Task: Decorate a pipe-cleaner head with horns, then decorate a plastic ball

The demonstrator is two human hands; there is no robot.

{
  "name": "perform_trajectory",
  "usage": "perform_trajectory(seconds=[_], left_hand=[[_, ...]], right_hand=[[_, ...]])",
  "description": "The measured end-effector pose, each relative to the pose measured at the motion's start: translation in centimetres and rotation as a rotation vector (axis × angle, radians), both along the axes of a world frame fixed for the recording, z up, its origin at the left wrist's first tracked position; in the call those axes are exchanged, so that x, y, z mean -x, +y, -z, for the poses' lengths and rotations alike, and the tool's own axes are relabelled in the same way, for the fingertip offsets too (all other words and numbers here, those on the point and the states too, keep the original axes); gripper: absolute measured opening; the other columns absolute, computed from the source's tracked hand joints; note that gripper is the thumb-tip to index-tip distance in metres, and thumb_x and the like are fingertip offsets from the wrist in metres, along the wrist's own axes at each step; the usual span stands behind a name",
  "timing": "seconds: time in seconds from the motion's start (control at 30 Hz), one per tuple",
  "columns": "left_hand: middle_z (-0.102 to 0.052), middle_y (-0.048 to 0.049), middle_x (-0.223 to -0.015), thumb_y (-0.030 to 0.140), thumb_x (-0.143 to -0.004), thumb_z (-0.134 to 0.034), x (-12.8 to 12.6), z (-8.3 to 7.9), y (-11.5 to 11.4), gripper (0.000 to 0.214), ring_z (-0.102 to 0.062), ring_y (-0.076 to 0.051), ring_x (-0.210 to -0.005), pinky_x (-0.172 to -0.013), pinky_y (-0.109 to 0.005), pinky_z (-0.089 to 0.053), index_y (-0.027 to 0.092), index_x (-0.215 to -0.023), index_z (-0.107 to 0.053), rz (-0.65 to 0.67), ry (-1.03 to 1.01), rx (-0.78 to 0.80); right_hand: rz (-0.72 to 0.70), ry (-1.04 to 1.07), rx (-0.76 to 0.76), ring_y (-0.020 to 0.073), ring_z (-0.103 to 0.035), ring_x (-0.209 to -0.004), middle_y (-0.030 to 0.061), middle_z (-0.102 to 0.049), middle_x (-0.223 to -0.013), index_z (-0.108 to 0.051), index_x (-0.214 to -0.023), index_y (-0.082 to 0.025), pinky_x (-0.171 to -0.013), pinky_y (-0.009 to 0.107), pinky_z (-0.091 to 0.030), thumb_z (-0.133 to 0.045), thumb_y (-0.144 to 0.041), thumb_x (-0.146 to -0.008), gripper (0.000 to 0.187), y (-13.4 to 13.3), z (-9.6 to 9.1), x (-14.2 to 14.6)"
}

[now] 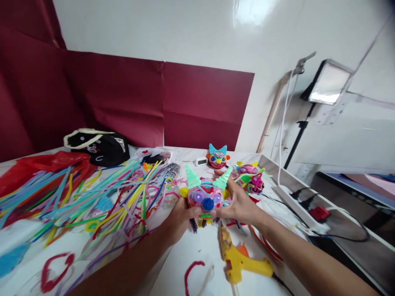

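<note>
Both my hands hold up a colourful pipe-cleaner mask (206,194) with two mint-green horns, purple eyes and a blue nose, just above the white table (197,250). My left hand (180,218) grips its lower left side with fingers curled. My right hand (239,203) wraps its right side near one horn. A yellow glue gun (239,259) lies on the table just below my right hand.
A wide heap of loose coloured pipe cleaners (92,197) covers the left of the table. Two more finished masks (218,157) (251,176) stand behind. A black bag (100,147), red plastic bag (43,164), power strip (300,207) and lamp stand (328,82) are around.
</note>
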State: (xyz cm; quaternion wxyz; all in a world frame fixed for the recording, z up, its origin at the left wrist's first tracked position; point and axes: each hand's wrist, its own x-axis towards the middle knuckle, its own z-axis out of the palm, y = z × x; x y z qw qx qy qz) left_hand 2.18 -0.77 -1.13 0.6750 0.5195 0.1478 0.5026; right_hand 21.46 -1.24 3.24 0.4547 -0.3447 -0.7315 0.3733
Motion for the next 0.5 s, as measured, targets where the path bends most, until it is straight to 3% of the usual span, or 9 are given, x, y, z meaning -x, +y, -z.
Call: perform_trajectory(seconds=[0.17,0.4,0.5], left_hand=[[-0.070,-0.0113,-0.106,0.042,-0.068,-0.079,0.1,-0.4,-0.2,0.047,-0.061,-0.032,-0.111,-0.093,-0.044,-0.050,0.017,-0.105,-0.066,0.014,0.062,-0.017],[-0.063,-0.0139,-0.121,0.055,-0.054,-0.085,0.5,0.2,0.2,0.081,-0.055,-0.034,-0.120,-0.099,-0.046,-0.047,0.020,-0.123,-0.060,0.086,0.121,-0.029],[-0.060,-0.0130,-0.129,0.057,-0.054,-0.085,0.6,0.4,0.5,0.084,-0.051,-0.034,-0.126,-0.105,-0.046,-0.043,0.023,-0.125,-0.058,0.018,0.097,-0.035]], right_hand=[[0.006,0.036,-0.001,0.0295,-0.056,-0.119,0.0123,-0.055,-0.133,-0.023,-0.148,-0.022,-0.105,0.043,-0.043,-0.092,-0.036,-0.052,0.119,-0.9,-0.6,0.1],[-0.045,0.103,0.084,0.0278,-0.060,-0.116,0.0119,-0.057,-0.132,-0.021,-0.149,-0.023,-0.104,0.043,-0.045,-0.092,-0.033,-0.053,0.121,-1.2,-1.3,-0.7],[-0.038,0.112,0.051,0.0286,-0.059,-0.118,0.0126,-0.055,-0.136,-0.023,-0.149,-0.024,-0.104,0.043,-0.045,-0.091,-0.036,-0.056,0.116,-0.8,-1.9,-1.6]])
